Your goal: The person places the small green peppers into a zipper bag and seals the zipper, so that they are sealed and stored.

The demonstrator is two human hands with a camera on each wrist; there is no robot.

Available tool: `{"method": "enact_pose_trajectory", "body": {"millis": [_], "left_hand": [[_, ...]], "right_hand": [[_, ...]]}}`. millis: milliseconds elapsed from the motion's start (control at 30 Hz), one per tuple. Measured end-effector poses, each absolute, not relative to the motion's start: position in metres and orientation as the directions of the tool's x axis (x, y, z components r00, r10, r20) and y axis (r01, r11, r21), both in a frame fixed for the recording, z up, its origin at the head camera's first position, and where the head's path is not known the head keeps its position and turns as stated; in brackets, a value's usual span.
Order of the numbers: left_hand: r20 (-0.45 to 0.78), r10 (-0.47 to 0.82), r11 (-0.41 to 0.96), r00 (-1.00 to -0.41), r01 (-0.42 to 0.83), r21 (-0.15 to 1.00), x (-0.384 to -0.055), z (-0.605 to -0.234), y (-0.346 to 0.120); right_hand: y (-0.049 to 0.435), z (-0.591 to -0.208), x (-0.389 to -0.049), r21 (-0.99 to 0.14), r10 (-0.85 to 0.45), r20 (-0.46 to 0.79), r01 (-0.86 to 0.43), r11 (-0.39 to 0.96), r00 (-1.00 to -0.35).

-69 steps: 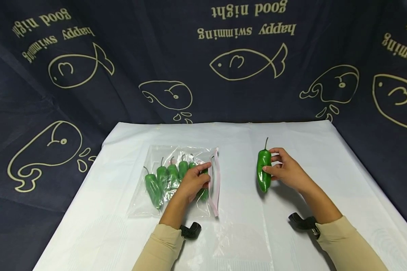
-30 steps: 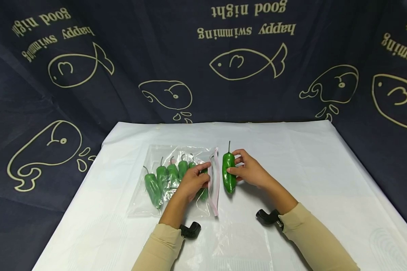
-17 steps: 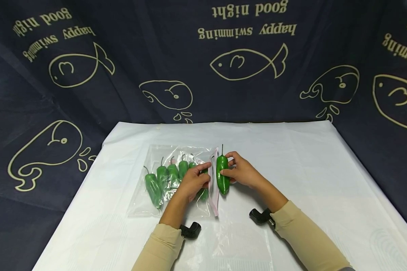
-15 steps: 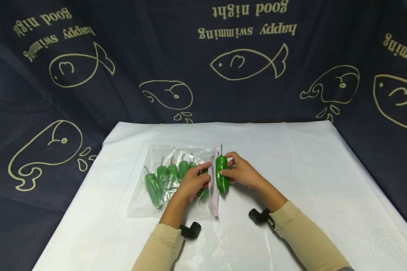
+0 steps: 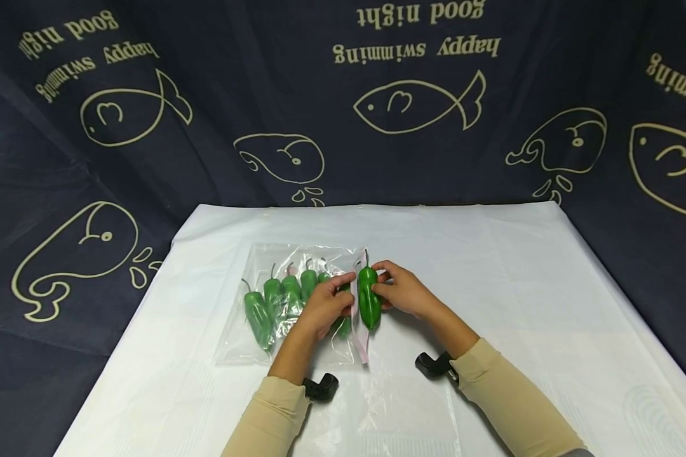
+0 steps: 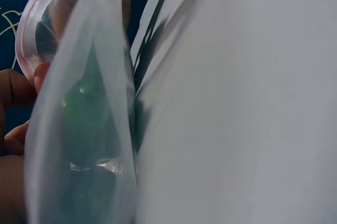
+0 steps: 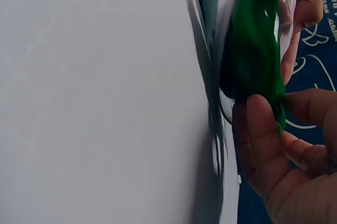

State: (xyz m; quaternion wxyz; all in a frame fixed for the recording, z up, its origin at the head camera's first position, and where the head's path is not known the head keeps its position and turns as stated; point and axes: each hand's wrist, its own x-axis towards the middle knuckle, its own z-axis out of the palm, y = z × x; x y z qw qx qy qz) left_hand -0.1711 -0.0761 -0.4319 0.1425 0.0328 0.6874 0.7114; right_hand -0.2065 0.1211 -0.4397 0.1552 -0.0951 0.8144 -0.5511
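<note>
A clear zip bag (image 5: 234,336) lies on the white table with several green peppers (image 5: 258,320) inside, its pink-edged mouth facing right. My left hand (image 5: 324,308) holds the upper film of the bag near that mouth, and the left wrist view shows the film lifted. My right hand (image 5: 406,293) pinches one green pepper (image 5: 369,298) between thumb and fingers, stem pointing away. This pepper is right at the bag's mouth, overlapping the pink edge; in the right wrist view the pepper (image 7: 255,40) has its tip end against the opening. Part of the bag's contents is hidden behind my left hand.
The white-covered table (image 5: 491,254) extends to both sides of the bag. A dark blue curtain (image 5: 331,178) with fish and whale drawings hangs behind and beside it. A black wrist camera (image 5: 321,388) sits at each cuff.
My right hand has carried the pepper leftward across the table to the bag's mouth, slowing over the last half second. My left hand and the bag have stayed in place.
</note>
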Motion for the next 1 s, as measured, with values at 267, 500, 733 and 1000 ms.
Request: {"method": "enact_pose_trajectory", "body": {"millis": [267, 500, 733, 1000], "left_hand": [[-0.137, 0.212, -0.034, -0.968, -0.148, 0.988, -0.178, -0.449, -0.075], [-0.11, 0.195, -0.026, -0.975, -0.117, 0.993, -0.177, -0.447, -0.072], [-0.065, 0.212, -0.035, -0.975, -0.074, 0.997, -0.178, -0.443, -0.07], [-0.04, 0.229, -0.061, -0.972, -0.055, 0.997, -0.177, -0.44, -0.068]], "right_hand": [[0.118, -0.438, -0.204, -0.918, -0.331, -0.127, -0.016, 0.397, -0.935], [0.112, -0.437, -0.202, -0.923, -0.297, -0.136, 0.012, 0.383, -0.945], [0.104, -0.44, -0.199, -0.922, -0.322, -0.139, 0.004, 0.386, -0.936], [0.1, -0.44, -0.2, -0.916, -0.32, -0.163, 0.022, 0.401, -0.933]]}}
